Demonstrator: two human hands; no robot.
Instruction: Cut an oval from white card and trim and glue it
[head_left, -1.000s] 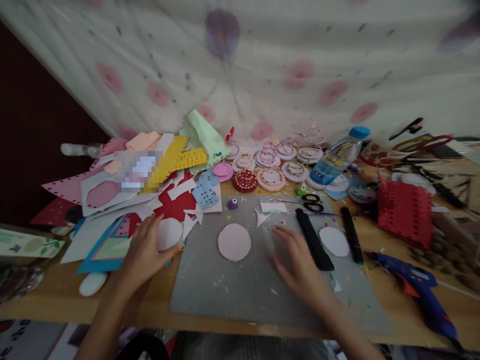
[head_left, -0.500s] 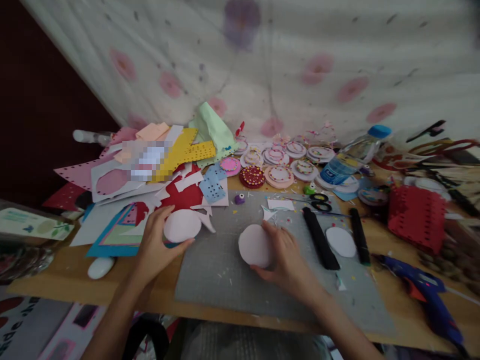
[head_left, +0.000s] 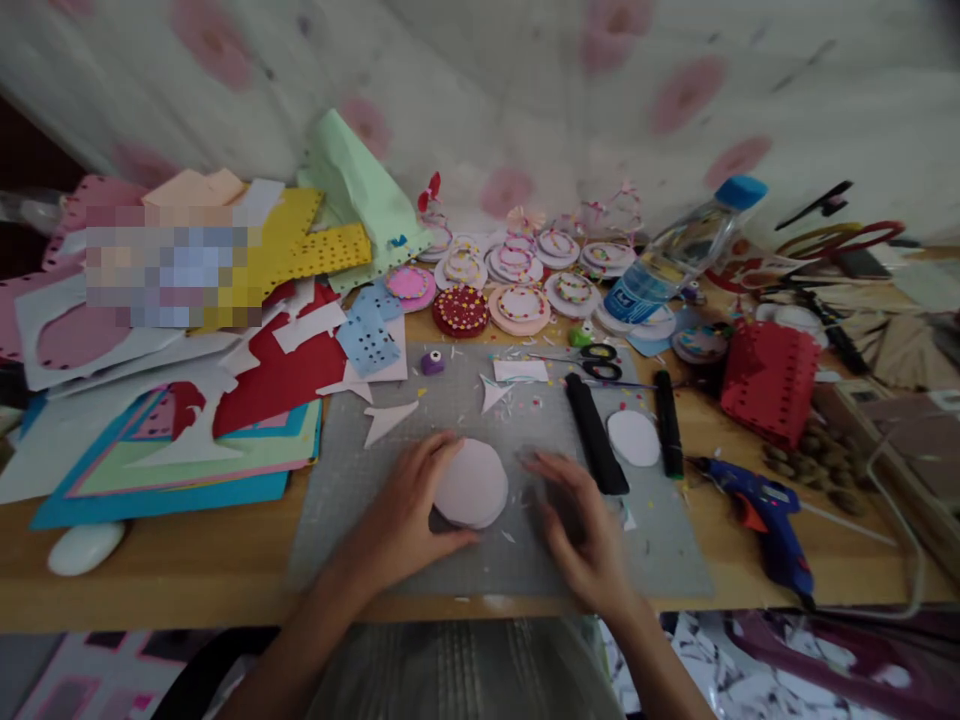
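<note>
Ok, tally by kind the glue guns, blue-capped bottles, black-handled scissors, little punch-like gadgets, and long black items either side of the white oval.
Glue gun: 1
Blue-capped bottle: 1
Black-handled scissors: 1
Gadgets, purple one and green one: 2
Long black items, left one and right one: 2
Total: 7

A round, pale paper piece (head_left: 471, 483) is held at its side by the left hand (head_left: 409, 512) – flat face up, over the gray mat (head_left: 352, 530) – with another pale edge seen underneath.
</note>
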